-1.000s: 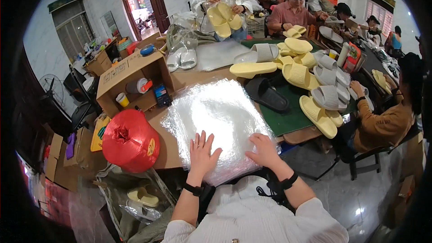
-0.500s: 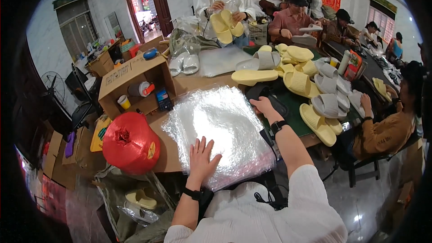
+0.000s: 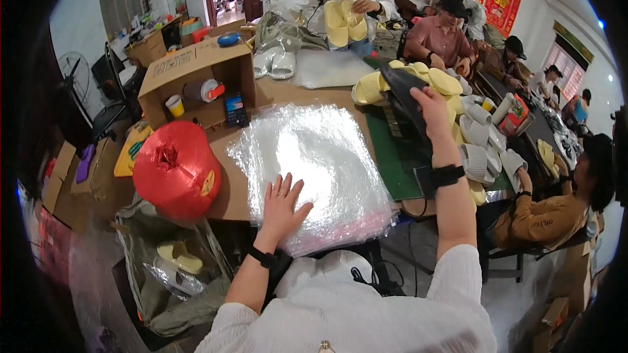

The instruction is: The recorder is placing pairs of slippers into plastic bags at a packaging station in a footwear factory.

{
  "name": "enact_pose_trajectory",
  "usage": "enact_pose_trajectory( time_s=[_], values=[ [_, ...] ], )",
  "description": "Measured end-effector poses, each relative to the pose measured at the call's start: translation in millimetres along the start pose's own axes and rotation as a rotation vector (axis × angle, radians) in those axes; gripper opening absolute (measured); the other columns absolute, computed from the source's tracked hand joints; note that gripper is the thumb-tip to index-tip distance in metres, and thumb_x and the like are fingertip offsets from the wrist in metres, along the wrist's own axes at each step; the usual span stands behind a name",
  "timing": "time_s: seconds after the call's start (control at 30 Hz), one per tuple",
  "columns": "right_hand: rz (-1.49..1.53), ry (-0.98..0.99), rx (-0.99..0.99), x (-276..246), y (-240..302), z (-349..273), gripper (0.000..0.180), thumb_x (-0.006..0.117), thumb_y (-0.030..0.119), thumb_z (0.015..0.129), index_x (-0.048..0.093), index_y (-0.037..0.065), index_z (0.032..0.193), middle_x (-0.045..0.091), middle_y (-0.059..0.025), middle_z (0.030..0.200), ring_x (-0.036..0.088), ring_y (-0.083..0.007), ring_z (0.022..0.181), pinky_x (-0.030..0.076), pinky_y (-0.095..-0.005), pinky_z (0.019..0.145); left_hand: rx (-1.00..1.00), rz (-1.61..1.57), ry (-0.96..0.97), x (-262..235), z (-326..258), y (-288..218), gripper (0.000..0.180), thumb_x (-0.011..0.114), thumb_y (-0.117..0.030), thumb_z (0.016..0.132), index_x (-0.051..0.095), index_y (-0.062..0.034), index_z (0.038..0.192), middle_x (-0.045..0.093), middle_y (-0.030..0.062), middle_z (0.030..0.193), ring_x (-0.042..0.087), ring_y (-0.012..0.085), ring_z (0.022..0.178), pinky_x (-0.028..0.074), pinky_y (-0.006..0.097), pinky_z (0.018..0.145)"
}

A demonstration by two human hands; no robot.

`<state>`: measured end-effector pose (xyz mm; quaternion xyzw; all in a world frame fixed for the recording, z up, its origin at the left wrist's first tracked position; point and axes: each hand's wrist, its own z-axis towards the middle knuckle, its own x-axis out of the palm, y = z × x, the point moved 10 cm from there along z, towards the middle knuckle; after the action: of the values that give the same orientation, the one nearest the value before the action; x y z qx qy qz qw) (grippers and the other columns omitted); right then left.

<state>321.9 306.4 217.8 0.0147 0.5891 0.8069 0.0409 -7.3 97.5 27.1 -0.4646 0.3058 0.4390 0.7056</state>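
My left hand (image 3: 282, 208) lies flat with spread fingers on the near left part of a stack of clear plastic bags (image 3: 320, 157). Closed around a black slipper (image 3: 402, 85), my right hand (image 3: 432, 110) holds it raised over the green mat (image 3: 390, 160), right of the bags. The slipper is tilted and partly covers the pile behind it. Yellow slippers (image 3: 446, 81) and grey slippers (image 3: 475, 160) are heaped beyond and beside my right forearm.
A large red twine roll (image 3: 175, 173) stands left of the bags, with an open cardboard box (image 3: 190, 68) behind it. An open sack (image 3: 173, 294) holds a yellow slipper below. Across the table a person holds yellow slippers (image 3: 345, 25); other people sit along the right.
My right hand has lifted the black slipper off the green mat, up and to the right. My left hand stays on the bags. The head view has shifted slightly.
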Motion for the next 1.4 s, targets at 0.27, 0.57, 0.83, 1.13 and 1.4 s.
enact_pose_trajectory(
  time_s=[0.27,0.57,0.83,1.13,1.4],
  values=[
    [0.149,0.234,-0.008,49,78,-60,0.014,0.072,0.023,0.088,0.064,0.014,0.094,0.056,0.0107,0.076,0.044,0.0019,0.059,0.032,-0.0163,0.050,0.037,-0.026,-0.038,0,1,-2,0.063,0.059,-0.049,0.087,0.052,-0.0126,0.138,0.038,0.0201,0.150,0.029,0.0395,0.142,0.014,0.052,0.118],
    [-0.058,0.484,-0.069,171,0,-145,0.019,0.071,0.015,0.086,0.061,0.000,0.094,0.056,0.0027,0.075,0.049,-0.0066,0.065,0.041,-0.0235,0.058,0.013,-0.016,-0.031,2,1,-1,0.065,0.057,-0.054,0.087,0.053,-0.0131,0.137,0.037,0.0186,0.151,0.028,0.0389,0.142,0.013,0.052,0.118],
    [-0.341,0.663,-0.283,195,-73,-203,0.028,0.072,0.009,0.079,0.062,-0.003,0.102,0.061,-0.0127,0.078,0.056,-0.0179,0.061,0.048,-0.0300,0.059,0.062,-0.090,-0.044,-8,0,-2,0.060,0.062,-0.051,0.083,0.059,-0.0116,0.128,0.049,0.0134,0.141,0.036,0.0354,0.136,0.016,0.053,0.117],
    [-0.423,0.538,-0.223,148,-82,-180,0.041,0.072,0.010,0.079,0.061,-0.002,0.117,0.062,-0.0087,0.093,0.056,-0.0160,0.068,0.049,-0.0287,0.067,0.046,-0.021,-0.122,0,-2,7,0.062,0.062,-0.053,0.084,0.060,-0.0094,0.128,0.048,0.0191,0.141,0.032,0.0414,0.139,0.016,0.054,0.117],
    [-1.062,0.479,-0.388,160,-116,-130,0.061,0.074,0.028,0.074,0.056,0.000,0.126,0.056,-0.0191,0.116,0.051,-0.0372,0.111,0.044,-0.0453,0.096,0.053,0.019,-0.040,8,0,6,0.061,0.060,-0.054,0.086,0.061,-0.0099,0.127,0.044,0.0189,0.145,0.030,0.0418,0.140,0.016,0.055,0.117]
  ],
)
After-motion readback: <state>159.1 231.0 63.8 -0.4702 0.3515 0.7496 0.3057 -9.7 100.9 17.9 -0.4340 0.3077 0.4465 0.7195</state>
